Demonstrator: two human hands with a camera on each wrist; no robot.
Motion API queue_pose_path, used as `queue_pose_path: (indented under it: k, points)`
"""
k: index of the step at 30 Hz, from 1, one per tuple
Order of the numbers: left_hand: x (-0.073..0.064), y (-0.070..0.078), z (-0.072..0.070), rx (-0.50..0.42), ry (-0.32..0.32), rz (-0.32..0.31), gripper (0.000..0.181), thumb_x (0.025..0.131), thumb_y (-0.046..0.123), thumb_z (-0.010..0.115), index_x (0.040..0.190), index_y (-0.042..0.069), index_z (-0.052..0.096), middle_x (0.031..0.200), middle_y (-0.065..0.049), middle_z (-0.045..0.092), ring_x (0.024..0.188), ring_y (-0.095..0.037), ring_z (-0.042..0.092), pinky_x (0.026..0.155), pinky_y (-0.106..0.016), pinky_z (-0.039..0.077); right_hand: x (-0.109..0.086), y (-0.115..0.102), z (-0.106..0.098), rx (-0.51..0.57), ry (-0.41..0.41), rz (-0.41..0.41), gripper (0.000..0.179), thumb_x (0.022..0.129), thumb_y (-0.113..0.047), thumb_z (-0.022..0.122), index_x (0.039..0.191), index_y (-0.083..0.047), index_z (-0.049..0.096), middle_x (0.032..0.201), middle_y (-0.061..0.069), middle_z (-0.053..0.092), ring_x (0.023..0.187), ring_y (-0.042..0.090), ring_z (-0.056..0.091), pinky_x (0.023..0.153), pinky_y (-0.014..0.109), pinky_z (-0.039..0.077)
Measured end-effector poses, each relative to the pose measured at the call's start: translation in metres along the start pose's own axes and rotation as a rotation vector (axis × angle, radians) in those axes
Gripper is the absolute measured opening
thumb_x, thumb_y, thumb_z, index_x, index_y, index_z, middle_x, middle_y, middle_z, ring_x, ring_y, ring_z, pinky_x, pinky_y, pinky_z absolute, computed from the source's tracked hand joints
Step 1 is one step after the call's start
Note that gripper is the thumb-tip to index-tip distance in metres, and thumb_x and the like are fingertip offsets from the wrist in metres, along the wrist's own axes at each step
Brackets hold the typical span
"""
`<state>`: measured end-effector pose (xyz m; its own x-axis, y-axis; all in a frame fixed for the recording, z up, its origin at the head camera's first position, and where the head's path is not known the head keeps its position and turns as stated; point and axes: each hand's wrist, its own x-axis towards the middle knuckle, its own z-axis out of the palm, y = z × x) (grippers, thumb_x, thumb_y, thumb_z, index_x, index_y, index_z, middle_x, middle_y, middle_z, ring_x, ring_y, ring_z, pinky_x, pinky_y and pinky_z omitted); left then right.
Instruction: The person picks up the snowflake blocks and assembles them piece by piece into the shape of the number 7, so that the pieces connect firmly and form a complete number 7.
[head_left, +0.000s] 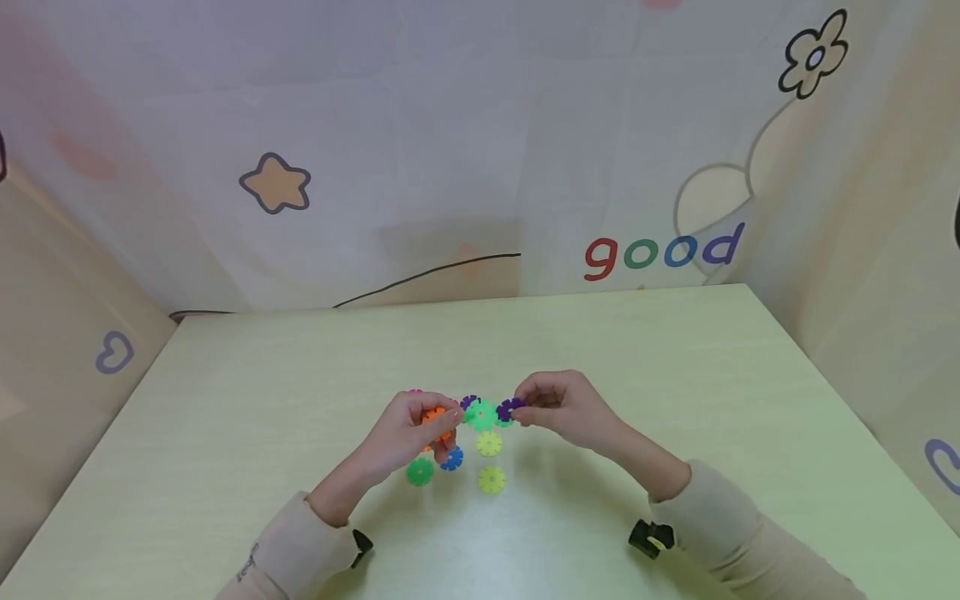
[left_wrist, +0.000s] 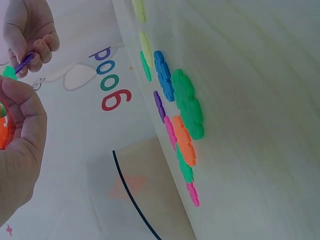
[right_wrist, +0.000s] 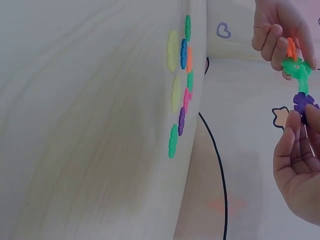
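Note:
Above the table, my left hand [head_left: 411, 429] holds a small chain of notched plastic discs: an orange disc [right_wrist: 291, 47] and green discs [right_wrist: 295, 67]. Thumb and fingers of my right hand [head_left: 573, 412] pinch a purple notched disc [head_left: 510, 408]. In the right wrist view this purple disc meets the end of the green piece; whether its slot is engaged I cannot tell. Below the hands lie loose discs, among them a dark green one [head_left: 420, 472], a blue one [head_left: 452, 458] and two yellow ones, nearer [head_left: 492, 480] and farther [head_left: 489, 443]. My left hand partly hides others.
The pale table [head_left: 262, 400] extends around the discs, its far edge against a printed cloth backdrop [head_left: 450, 125]. More discs lie on it in the left wrist view, including a pink one [left_wrist: 193, 194] and an orange one [left_wrist: 184, 141]. Dark straps [head_left: 651, 538] show near the cuffs.

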<state>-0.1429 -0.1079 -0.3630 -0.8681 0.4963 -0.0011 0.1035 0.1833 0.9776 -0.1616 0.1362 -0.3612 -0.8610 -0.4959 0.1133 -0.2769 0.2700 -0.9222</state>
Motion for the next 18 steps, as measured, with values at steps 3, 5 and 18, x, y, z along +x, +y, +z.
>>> queue_pose_path:
  k: [3,5,18]
  points:
    - [0.001,-0.001,0.000,-0.005,0.000,0.001,0.024,0.092,0.011,0.055,0.100,-0.010,0.059,0.066,-0.007,0.057,0.053,-0.015,0.056,0.059,-0.028,0.053,-0.001,0.000,0.003,-0.012,0.016,-0.018,0.009,0.082,-0.004,0.066,0.089,0.001,0.065,0.084,0.010,0.065,0.074,0.019,0.063,0.069,0.027,0.053]
    - [0.001,-0.002,0.001,-0.006,0.004,0.001,0.024,0.092,0.012,0.055,0.101,-0.009,0.059,0.066,-0.007,0.056,0.053,-0.015,0.056,0.059,-0.028,0.053,-0.001,-0.001,0.004,-0.026,0.029,-0.029,0.008,0.082,-0.004,0.066,0.088,0.001,0.065,0.083,0.009,0.065,0.073,0.019,0.062,0.068,0.026,0.053]
    - [0.002,-0.005,0.005,0.159,0.068,0.093,0.034,0.084,0.021,0.066,0.117,0.013,0.062,0.092,-0.002,0.063,0.064,-0.015,0.056,0.058,-0.021,0.044,-0.004,-0.001,0.011,-0.062,0.080,-0.106,0.004,0.081,-0.005,0.068,0.082,-0.001,0.066,0.077,0.005,0.066,0.068,0.014,0.060,0.062,0.026,0.051]
